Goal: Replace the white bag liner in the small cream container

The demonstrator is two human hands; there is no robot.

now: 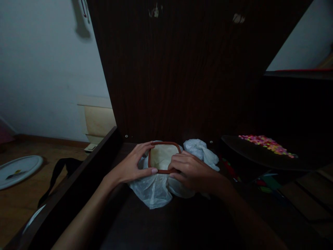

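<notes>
Brown-rimmed, sitting between both hands — spanning container [161,154] with wide-open left hand [131,166], holding near and far rims, likely steadying it over white plastic [152,194]; curling right hand [191,170] at right rim — grip unclear.

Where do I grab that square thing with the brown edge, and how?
Probably by the brown rim of the square container, one hand from each side: it faces up like a frame, while the white plastic around it looks floppy.
</notes>
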